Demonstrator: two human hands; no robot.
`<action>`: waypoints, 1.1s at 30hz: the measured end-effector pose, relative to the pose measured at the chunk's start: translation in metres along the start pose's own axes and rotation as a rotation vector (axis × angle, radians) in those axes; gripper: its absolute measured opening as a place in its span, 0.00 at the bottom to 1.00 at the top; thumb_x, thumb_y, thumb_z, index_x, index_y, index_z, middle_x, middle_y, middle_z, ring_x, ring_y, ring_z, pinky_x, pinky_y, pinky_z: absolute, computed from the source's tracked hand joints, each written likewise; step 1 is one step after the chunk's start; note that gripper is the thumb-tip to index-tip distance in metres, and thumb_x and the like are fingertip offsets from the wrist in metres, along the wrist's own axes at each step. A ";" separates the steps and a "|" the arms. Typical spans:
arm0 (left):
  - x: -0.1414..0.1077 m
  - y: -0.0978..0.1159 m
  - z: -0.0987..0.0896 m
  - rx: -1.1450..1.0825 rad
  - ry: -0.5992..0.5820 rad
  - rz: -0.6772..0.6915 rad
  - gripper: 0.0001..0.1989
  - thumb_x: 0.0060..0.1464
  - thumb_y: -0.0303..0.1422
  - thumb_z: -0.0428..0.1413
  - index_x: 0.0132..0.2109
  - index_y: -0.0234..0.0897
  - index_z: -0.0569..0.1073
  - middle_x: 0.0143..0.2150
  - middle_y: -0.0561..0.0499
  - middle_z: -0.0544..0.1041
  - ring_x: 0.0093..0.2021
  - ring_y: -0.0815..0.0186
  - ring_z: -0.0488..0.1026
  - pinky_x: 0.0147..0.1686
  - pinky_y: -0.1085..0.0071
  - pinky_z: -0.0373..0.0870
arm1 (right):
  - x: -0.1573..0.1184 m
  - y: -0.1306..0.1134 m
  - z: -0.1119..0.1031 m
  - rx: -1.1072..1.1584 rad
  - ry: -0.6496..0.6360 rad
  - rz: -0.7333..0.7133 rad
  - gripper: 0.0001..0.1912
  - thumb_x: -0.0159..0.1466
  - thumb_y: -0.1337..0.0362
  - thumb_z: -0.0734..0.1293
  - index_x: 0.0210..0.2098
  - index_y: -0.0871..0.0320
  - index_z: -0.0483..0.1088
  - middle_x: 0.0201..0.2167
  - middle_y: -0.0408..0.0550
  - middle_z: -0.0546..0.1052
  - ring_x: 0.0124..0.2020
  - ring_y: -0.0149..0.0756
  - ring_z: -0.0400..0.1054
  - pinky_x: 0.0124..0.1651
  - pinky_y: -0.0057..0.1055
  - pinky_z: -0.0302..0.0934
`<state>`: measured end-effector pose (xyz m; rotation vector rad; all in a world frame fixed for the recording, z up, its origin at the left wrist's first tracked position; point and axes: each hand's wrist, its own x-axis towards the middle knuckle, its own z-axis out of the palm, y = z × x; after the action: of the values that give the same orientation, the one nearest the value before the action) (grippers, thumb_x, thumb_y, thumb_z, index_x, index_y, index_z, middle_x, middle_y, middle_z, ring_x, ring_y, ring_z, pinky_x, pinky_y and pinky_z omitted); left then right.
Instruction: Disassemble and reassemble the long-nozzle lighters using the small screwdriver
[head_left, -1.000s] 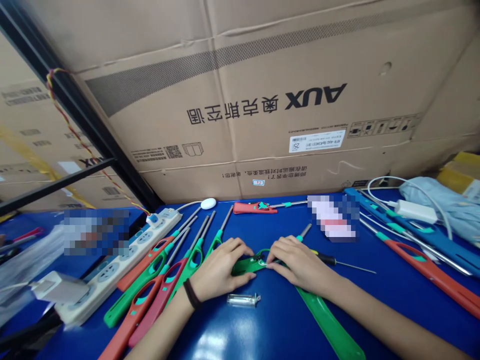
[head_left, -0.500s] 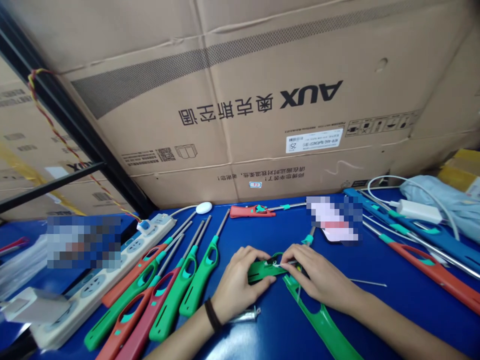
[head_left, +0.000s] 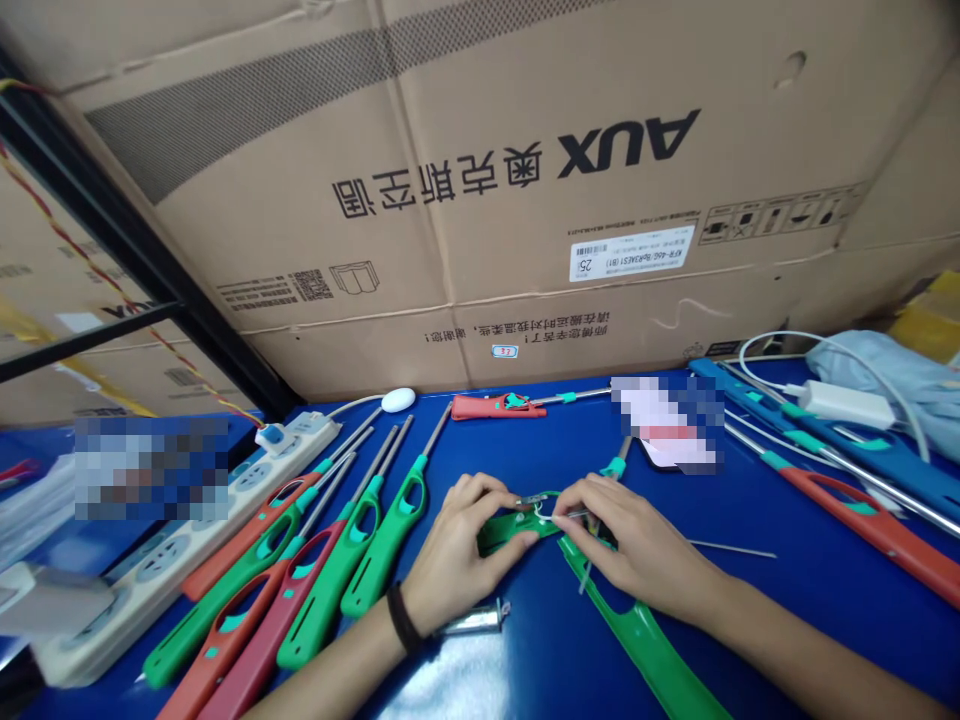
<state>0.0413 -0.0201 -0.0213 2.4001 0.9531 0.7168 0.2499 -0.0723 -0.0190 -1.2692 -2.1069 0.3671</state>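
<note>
My left hand (head_left: 461, 535) is closed round a green lighter handle shell (head_left: 499, 530), thumb in front and fingers behind. A small metal piece (head_left: 532, 500) and a looped white wire (head_left: 541, 513) show at the shell's right end. My right hand (head_left: 630, 535) pinches a thin metal rod (head_left: 735, 549) whose near end meets the wire; the rod sticks out behind the hand. Under my right hand lies another green handle shell (head_left: 656, 650), partly covered. A silver cylinder (head_left: 476, 620) rests by my left wrist.
Several long-necked lighters (head_left: 367, 540) lie at left beside a white power strip (head_left: 161, 560). A red lighter (head_left: 495, 406) and a phone (head_left: 671, 430) are at the back. Orange (head_left: 877, 530) and blue (head_left: 892, 455) lighters lie at right. A cardboard wall (head_left: 450, 230) stands behind.
The view has shifted slightly. Both hands keep their hold on the shell and rod. The small metal piece now shows more plainly beside my left fingertips.
</note>
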 end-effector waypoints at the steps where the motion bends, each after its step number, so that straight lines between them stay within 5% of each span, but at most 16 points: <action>1: 0.000 0.000 0.000 -0.008 0.012 0.001 0.09 0.55 0.35 0.57 0.43 0.40 0.72 0.41 0.49 0.71 0.43 0.61 0.67 0.47 0.61 0.63 | 0.000 0.000 0.000 0.005 0.004 0.006 0.02 0.67 0.67 0.59 0.36 0.55 0.62 0.31 0.41 0.71 0.32 0.32 0.64 0.48 0.37 0.55; 9: 0.002 -0.001 -0.003 0.010 0.092 0.073 0.05 0.57 0.31 0.55 0.38 0.40 0.77 0.36 0.50 0.74 0.37 0.65 0.70 0.42 0.66 0.67 | 0.001 -0.001 0.000 0.023 0.020 0.030 0.03 0.66 0.67 0.60 0.35 0.54 0.62 0.31 0.40 0.70 0.31 0.31 0.64 0.51 0.40 0.51; 19: 0.001 0.002 -0.002 0.000 0.059 -0.009 0.08 0.53 0.30 0.57 0.41 0.39 0.74 0.35 0.50 0.74 0.37 0.64 0.71 0.39 0.68 0.69 | 0.001 -0.003 -0.006 -0.172 0.090 0.064 0.09 0.58 0.68 0.64 0.24 0.56 0.58 0.24 0.41 0.67 0.29 0.34 0.61 0.39 0.35 0.54; 24: -0.001 0.003 0.001 -0.076 0.018 0.029 0.07 0.55 0.29 0.55 0.42 0.39 0.74 0.36 0.50 0.75 0.35 0.66 0.71 0.37 0.71 0.69 | 0.002 -0.008 -0.007 -0.124 0.106 0.019 0.02 0.60 0.68 0.64 0.31 0.55 0.66 0.32 0.44 0.71 0.37 0.37 0.63 0.43 0.37 0.54; 33: -0.004 0.006 0.006 -0.116 -0.008 0.064 0.06 0.57 0.29 0.55 0.42 0.37 0.73 0.37 0.49 0.75 0.36 0.66 0.71 0.38 0.72 0.69 | 0.006 -0.010 0.004 -0.050 0.005 0.074 0.04 0.61 0.69 0.64 0.34 0.55 0.70 0.35 0.46 0.71 0.39 0.38 0.63 0.44 0.40 0.55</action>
<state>0.0454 -0.0279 -0.0235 2.3392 0.8123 0.7638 0.2378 -0.0714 -0.0144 -1.3788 -2.0809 0.3453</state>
